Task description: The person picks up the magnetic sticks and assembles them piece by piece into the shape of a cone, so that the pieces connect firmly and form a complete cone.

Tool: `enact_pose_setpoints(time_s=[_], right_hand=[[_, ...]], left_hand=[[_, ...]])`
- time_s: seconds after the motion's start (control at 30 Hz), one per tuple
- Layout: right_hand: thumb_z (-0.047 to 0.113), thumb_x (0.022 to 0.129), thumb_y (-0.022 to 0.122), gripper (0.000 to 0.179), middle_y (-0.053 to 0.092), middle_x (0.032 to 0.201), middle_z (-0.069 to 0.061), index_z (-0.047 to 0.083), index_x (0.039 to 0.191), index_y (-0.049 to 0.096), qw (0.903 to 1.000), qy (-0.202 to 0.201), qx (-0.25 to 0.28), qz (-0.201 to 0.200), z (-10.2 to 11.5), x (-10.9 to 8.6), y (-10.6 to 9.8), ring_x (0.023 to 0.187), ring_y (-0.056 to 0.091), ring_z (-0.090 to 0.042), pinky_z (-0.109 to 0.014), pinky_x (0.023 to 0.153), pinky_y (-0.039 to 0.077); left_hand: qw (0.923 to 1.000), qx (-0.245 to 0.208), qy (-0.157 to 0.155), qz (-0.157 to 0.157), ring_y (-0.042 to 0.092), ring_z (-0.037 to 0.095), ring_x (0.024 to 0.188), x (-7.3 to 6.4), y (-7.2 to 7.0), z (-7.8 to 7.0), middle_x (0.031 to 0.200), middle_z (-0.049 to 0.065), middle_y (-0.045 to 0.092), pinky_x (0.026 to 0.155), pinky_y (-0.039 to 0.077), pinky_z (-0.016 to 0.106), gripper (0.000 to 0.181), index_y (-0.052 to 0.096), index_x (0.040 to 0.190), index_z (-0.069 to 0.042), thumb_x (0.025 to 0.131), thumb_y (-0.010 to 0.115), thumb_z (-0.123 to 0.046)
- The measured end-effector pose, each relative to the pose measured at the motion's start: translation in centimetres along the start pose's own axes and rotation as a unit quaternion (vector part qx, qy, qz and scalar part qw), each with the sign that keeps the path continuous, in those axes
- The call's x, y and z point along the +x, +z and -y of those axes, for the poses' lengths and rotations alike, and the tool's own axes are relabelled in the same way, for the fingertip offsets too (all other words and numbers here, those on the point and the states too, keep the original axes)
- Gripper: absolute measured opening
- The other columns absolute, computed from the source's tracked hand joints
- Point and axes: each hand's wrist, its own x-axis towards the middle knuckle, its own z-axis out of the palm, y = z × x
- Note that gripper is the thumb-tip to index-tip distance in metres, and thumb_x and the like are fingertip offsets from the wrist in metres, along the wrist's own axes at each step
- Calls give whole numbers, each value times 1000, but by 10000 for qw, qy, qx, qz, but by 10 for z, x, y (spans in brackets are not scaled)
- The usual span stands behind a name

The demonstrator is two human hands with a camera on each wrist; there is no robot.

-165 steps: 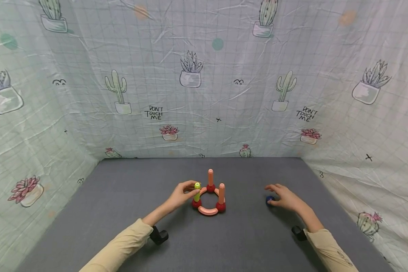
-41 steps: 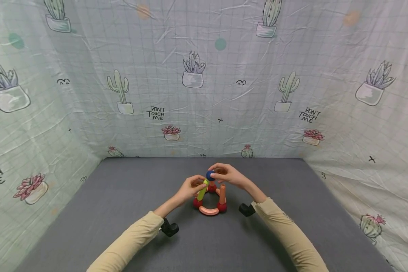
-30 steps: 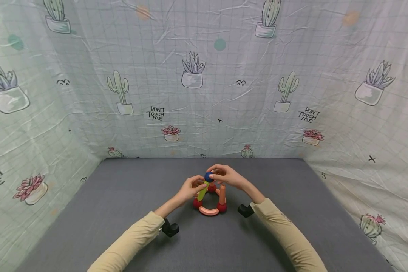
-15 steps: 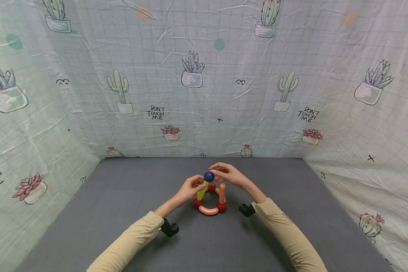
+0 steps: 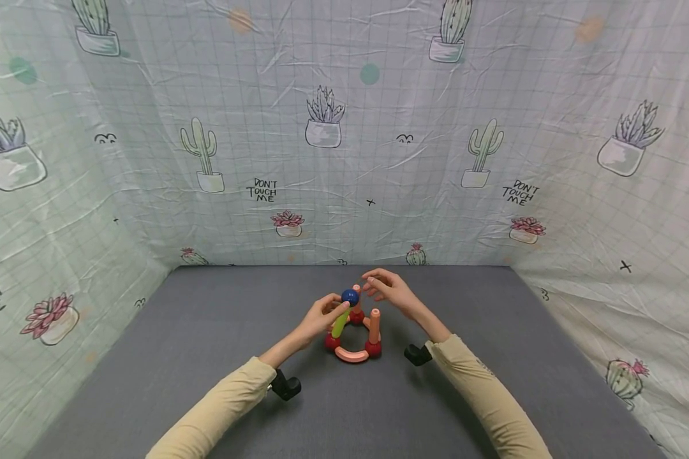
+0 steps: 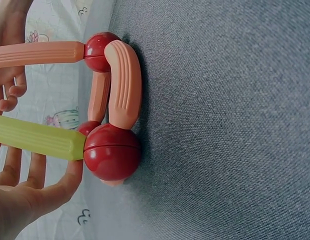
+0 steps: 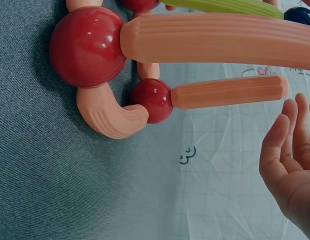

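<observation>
My left hand [image 5: 318, 319] pinches a yellow-green rod [image 5: 339, 324] that leans inward from a red ball [image 6: 112, 152]. On the rod's upper end sits a blue ball [image 5: 350, 298], close to my left fingertips. That red ball is one of three, joined by curved salmon pieces [image 6: 126, 85] into a ring on the table. Two straight salmon rods, a front right rod [image 5: 375, 326] and a back rod [image 7: 227, 92], rise from the other red balls with bare tops. My right hand [image 5: 395, 295] hovers beside the back rod's top, fingers loosely bent, holding nothing.
A dark grey tabletop [image 5: 218, 306] lies under everything. Behind and at both sides hangs a pale sheet [image 5: 344, 172] printed with cacti. Black wrist mounts, a left mount [image 5: 286, 385] and a right mount [image 5: 417, 354], hang below my wrists.
My right hand first picked up the blue ball at the right and brought it to the yellow-green rod's top. It has since let go and drawn back slightly. The rod now leans inward.
</observation>
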Motion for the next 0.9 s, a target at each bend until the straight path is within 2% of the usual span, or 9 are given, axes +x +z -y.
enact_pose_setpoints(time_s=[0.13, 0.23, 0.4, 0.63, 0.9], right_hand=[[23, 96, 38, 37, 52, 114, -26, -2, 123, 45, 9999, 81, 73, -118, 0, 1, 1, 103, 53, -38, -36, 80, 48], [24, 96, 38, 39, 50, 119, -26, -3, 124, 44, 9995, 153, 228, -136, -2, 4, 1, 108, 50, -39, -36, 82, 47], [26, 97, 34, 41, 47, 126, -25, -2, 126, 42, 9984, 229, 508, -60, -7, 7, 3, 114, 47, -37, -43, 90, 42], [28, 98, 29, 42, 43, 131, -22, 1, 128, 39, 9964, 391, 722, 204, -11, 8, 8, 121, 42, -36, -53, 99, 30], [28, 99, 28, 41, 41, 132, -22, 2, 128, 39, 9954, 367, 849, 265, -15, 9, 12, 121, 40, -38, -55, 99, 28]], left_hand=[[9999, -62, -42, -98, 44, 15, 58, 1, 1, 0, 87, 20, 59, 55, 42, 32, 33, 54, 104, 0, 94, 44, -29], [9997, -147, -100, -174, 44, 16, 57, 2, 2, 0, 79, 15, 55, 54, 42, 34, 34, 55, 101, 1, 94, 43, -30], [9993, -182, -204, -273, 39, 13, 54, 2, 3, -2, 67, 5, 43, 53, 42, 35, 35, 56, 100, 1, 94, 43, -31], [9986, -225, -297, -378, 35, 19, 57, 2, 4, -4, 66, 3, 39, 49, 36, 28, 36, 55, 99, 2, 94, 43, -31], [9984, -237, -236, -456, 34, 13, 51, 17, 4, 20, 64, 2, 38, 47, 36, 30, 38, 55, 97, 2, 93, 44, -34]])
